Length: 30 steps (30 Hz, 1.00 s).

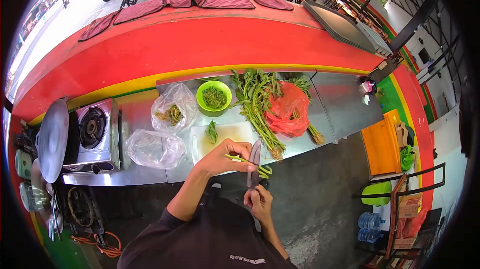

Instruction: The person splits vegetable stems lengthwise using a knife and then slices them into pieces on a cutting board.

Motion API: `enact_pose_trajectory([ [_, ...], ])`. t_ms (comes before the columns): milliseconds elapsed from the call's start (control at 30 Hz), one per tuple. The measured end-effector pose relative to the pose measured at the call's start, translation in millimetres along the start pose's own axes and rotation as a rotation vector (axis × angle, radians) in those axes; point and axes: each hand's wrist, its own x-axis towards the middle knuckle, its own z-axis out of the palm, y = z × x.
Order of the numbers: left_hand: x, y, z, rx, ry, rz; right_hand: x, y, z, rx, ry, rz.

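Observation:
In my left hand (226,158) are thin green stems (235,158), pinched between closed fingers over the front edge of the counter. My right hand (259,202) is wrapped round the handle of a knife (255,153), its blade pointing up and away from me beside my left fingertips. Pale green stem ends hang just right of the blade. Behind my left hand lies a white cutting board (197,141) with a small leafy sprig (212,132) on it. A bright green bowl (228,90) of chopped greens (214,98) stands behind the board.
Leafy stalks (255,104) and a red plastic bag (289,109) lie right of the board. Clear plastic bags (156,148) rest on its left, near a gas stove (95,131). A red wall (200,41) rises behind the steel counter (340,96). Water bottles (370,226) stand at lower right.

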Motion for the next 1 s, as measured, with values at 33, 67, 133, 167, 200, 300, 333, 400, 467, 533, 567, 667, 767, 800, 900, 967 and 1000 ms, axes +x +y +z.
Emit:
enact_pose_trajectory([
  [33,1,1,0,0.000,0.000,-0.001,1,0,1,-0.002,0.008,-0.002],
  [67,2,4,0,0.034,-0.023,0.006,2,0,1,-0.005,0.016,-0.005],
  [133,2,6,0,0.069,-0.045,0.012,3,2,1,-0.002,0.016,-0.011],
  [167,2,7,1,0.060,-0.051,0.001,4,3,1,-0.001,0.015,-0.017],
  [200,2,7,1,0.052,-0.057,-0.009,5,3,1,-0.001,0.015,-0.017],
  [300,2,-4,1,0.049,-0.013,0.063,7,1,4,0.000,0.025,-0.013],
  [333,2,-6,3,0.049,-0.012,0.064,8,1,5,0.016,0.039,-0.008],
  [400,0,-8,10,-0.118,0.056,0.050,10,0,6,0.031,0.051,-0.004],
  [467,-6,-21,8,-0.164,0.073,0.036,11,-1,7,0.047,0.060,-0.030],
  [533,-11,-27,9,-0.306,0.205,0.049,11,4,6,0.056,0.060,-0.026],
  [567,-12,-28,10,-0.306,0.209,0.050,11,6,6,0.065,0.059,-0.022],
  [667,-12,-31,14,-0.358,0.228,0.170,11,5,9,0.051,0.035,-0.038],
  [767,-11,-32,15,-0.372,0.216,0.216,12,-1,12,0.038,0.037,-0.052],
  [800,-12,-33,16,-0.366,0.237,0.198,11,0,12,0.037,0.036,-0.053],
  [900,-14,-42,16,-0.379,0.295,0.172,10,2,10,-0.020,0.029,-0.057],
  [967,-14,-44,15,-0.399,0.331,0.163,9,0,11,-0.026,0.032,-0.062],
  [1000,-13,-43,12,-0.400,0.364,0.185,8,1,11,-0.027,0.033,-0.064],
])
